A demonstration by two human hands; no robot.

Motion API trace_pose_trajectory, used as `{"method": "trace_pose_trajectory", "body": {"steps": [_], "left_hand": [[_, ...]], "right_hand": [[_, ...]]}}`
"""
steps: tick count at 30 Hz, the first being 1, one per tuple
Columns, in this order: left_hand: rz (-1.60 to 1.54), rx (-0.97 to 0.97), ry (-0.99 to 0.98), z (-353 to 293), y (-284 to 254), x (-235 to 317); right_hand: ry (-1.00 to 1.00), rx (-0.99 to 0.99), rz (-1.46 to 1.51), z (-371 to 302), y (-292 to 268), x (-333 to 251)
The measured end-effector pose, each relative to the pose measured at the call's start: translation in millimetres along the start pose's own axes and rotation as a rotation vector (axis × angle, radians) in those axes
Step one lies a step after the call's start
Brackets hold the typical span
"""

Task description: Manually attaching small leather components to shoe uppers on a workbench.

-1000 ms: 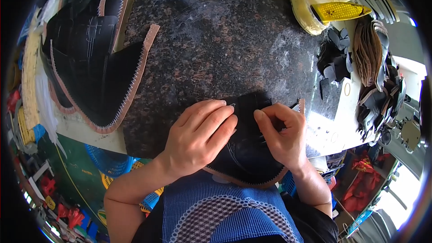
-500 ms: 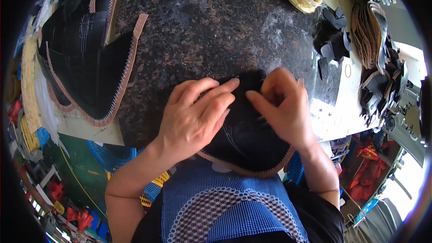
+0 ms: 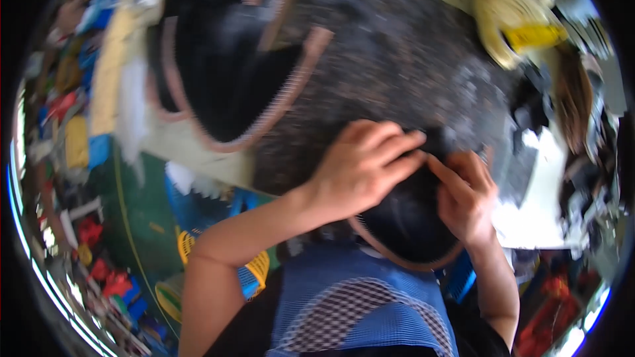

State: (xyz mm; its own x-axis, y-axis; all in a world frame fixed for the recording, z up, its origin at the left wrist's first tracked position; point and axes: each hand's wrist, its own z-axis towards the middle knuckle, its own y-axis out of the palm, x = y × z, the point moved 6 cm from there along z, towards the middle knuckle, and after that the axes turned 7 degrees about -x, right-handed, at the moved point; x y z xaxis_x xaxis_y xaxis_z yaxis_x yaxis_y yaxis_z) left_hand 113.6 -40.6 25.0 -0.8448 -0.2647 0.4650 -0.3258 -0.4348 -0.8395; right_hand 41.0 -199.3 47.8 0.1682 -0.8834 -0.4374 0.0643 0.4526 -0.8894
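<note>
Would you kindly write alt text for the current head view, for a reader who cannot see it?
A person's left hand and right hand are close together over a tan-edged black piece at the near edge of a dark mottled slab. Similar black pieces lie to the upper left, and a yellow object sits upper right; blur hides finer detail.

At the lower middle of the frame I see a black piece [image 3: 410,228] with a brown edge [image 3: 423,266]. At the upper left, the bigger sheet [image 3: 228,92] is also black, and its border [image 3: 218,146] is pinkish brown. The board [image 3: 377,59] is dark grey, mottled with whitish patches. The apron [image 3: 297,277] is blue; its arched panel [image 3: 337,307] is checked in dark and white. At the left, the floor [image 3: 149,192] is green, with a yellow line [image 3: 128,228].
</note>
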Motion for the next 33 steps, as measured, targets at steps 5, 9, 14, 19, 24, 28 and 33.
{"method": "trace_pose_trajectory", "body": {"steps": [5, 9, 14, 19, 24, 28, 33], "left_hand": [[0.332, 0.237, -0.274, -14.6, -94.4, -75.0], [0.745, 0.174, -0.719, -71.6, -145.6, -178.6], [0.757, 0.124, -0.516, -73.2, -164.8, -186.3], [0.118, 0.268, -0.658, -89.5, -243.7, -113.7], [-0.215, 0.243, -0.298, 16.7, -107.1, 27.8], [0.048, 0.048, -0.347, -4.3, 12.8, 28.4], [0.092, 0.377, -0.165, -1.1, -13.5, 44.1]], "right_hand": [[0.149, 0.019, 0.359, -11.8, -22.1, 18.4], [0.422, 0.304, 0.57, -68.0, -72.5, 75.9], [0.644, 0.364, 0.778, -90.1, -71.4, 139.0], [0.591, 0.4, 0.512, -107.6, -91.5, 168.3], [0.469, 0.354, 0.199, -65.9, -65.5, 167.3], [0.452, 0.264, -0.113, -49.8, -53.1, 160.8], [0.338, 0.352, -0.154, -49.2, -73.9, 121.9]]}}
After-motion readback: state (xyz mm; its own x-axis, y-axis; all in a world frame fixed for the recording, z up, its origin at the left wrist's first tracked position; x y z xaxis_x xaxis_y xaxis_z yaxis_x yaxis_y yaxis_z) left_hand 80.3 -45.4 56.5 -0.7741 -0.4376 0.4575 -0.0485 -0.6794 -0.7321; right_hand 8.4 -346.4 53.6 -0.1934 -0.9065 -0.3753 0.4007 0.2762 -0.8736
